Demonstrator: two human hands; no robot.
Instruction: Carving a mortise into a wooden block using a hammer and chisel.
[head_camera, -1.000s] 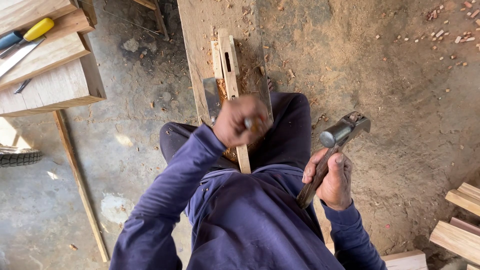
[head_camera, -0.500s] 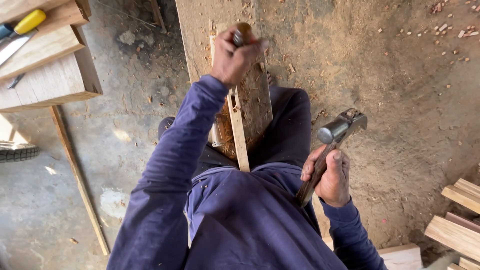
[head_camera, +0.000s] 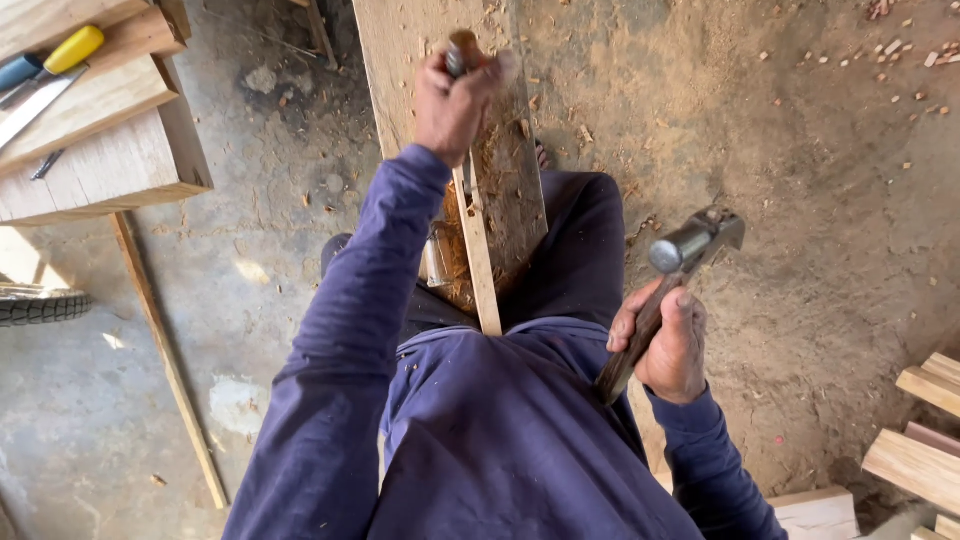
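While we grip a chisel (head_camera: 458, 52) in our left hand (head_camera: 452, 105), fist wrapped fully around its handle at the far end of the narrow wooden strip (head_camera: 478, 250), our right hand (head_camera: 672, 345) is curled tightly on the wooden shaft of a hammer (head_camera: 690, 245), whose steel head hangs raised to the right, well apart from the chisel. The strip lies lengthwise on a wider plank (head_camera: 450, 110) that runs away from us over our lap. We judge the cutting to be partly done: loose shavings and chips are scattered on the plank near the chisel and gathered in a reddish pile beside the strip closer to us, yet we cannot see the chisel's edge or any finished slot, since our fist and sleeve cover that spot. How much wood is left to remove we cannot tell. On the far left, stacked boards (head_camera: 95, 130) carry a yellow-handled tool (head_camera: 60, 60) lying untouched, and pale wood offcuts (head_camera: 920, 440) sit at the near right on the dirt floor (head_camera: 800, 150).
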